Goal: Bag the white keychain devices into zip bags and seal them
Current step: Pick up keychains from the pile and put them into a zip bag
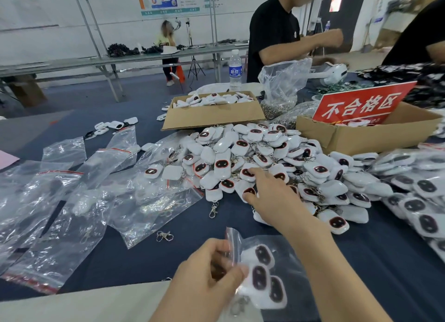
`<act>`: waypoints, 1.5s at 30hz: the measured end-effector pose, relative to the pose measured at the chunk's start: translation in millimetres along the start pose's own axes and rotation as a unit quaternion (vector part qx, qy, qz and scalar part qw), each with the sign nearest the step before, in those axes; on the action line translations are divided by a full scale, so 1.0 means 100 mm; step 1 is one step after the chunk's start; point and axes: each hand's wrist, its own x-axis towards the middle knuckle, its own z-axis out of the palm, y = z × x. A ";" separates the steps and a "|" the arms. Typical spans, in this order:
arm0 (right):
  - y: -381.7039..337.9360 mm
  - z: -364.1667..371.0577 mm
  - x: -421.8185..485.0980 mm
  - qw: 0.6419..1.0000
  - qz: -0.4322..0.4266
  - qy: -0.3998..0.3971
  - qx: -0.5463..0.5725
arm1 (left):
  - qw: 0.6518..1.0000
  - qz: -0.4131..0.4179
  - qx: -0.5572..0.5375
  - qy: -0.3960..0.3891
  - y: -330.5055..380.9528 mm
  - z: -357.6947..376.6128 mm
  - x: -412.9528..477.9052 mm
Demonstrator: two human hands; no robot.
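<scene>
Now left hand (212, 273) pinches zip bag (289, 254); right hand (267, 196) spread, touching device pile (313, 167).

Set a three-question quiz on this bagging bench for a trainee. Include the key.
1. True or false: the left hand holds a bag that already has devices in it.
2. The right hand is: A) on the pile; B) inside the bag; C) gripping the left hand.
3. Fill in: the empty bags lie to the ___ of the pile.

Key: 1 true; 2 A; 3 left.
</scene>
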 end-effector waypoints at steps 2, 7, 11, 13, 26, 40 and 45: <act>0.00 0.01 0.00 1.000 -0.002 0.009 0.012 | 1.000 0.003 0.014 0.005 0.00 0.05 -0.02; 0.05 0.05 0.03 0.996 -0.033 0.025 0.081 | 1.000 0.014 0.014 0.017 0.10 -0.01 -0.09; 0.05 0.10 0.04 0.992 -0.043 0.056 0.104 | 0.997 0.067 0.019 0.032 0.17 -0.19 -0.10; 0.05 0.12 0.06 0.991 -0.034 0.071 0.105 | 0.995 0.089 -0.028 0.044 0.21 -0.25 -0.04; 0.06 -0.02 0.06 0.991 0.031 0.068 0.116 | 0.989 0.083 -0.074 0.101 0.34 -0.12 1.01; -0.09 -0.28 0.04 0.906 -0.089 0.084 0.405 | 0.952 0.214 -0.185 0.117 0.48 -0.26 0.98; -0.20 -0.26 0.04 0.857 -0.102 0.089 0.497 | 0.947 0.239 -0.182 0.117 0.48 -0.30 0.98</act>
